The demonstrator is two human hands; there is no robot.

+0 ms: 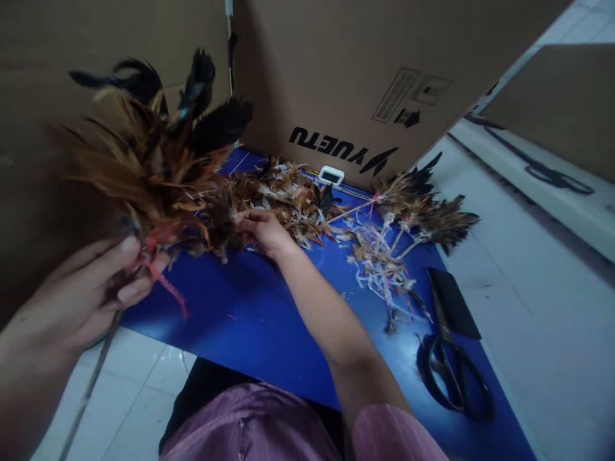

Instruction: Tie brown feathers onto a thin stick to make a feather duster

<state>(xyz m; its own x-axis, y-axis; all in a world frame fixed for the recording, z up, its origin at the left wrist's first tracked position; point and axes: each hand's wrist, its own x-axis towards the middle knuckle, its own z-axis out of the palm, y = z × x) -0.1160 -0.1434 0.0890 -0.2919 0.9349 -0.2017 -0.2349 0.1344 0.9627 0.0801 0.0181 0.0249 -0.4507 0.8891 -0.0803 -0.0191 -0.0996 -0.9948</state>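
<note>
My left hand (96, 288) is closed around a feather duster (158, 160) where its thin stick meets the feathers. Brown and black plumes fan out above the fingers, and a pink string (168, 288) hangs loose from the binding. The stick runs down to the lower left. My right hand (263, 232) pinches a small tuft of brown feathers (221, 221) just right of the duster. Behind that hand lies a pile of loose feathers (293, 198) on the blue table (230, 326). The right fingertips are partly covered by feathers.
Several small feather bunches on sticks (439, 218) lie at the right, beside tangled string scraps (379, 256). Black-handled scissors (451, 371) rest near a flat black object (454, 301). Cardboard boxes (327, 70) wall off the back, with a small white-framed device (331, 175) at their foot.
</note>
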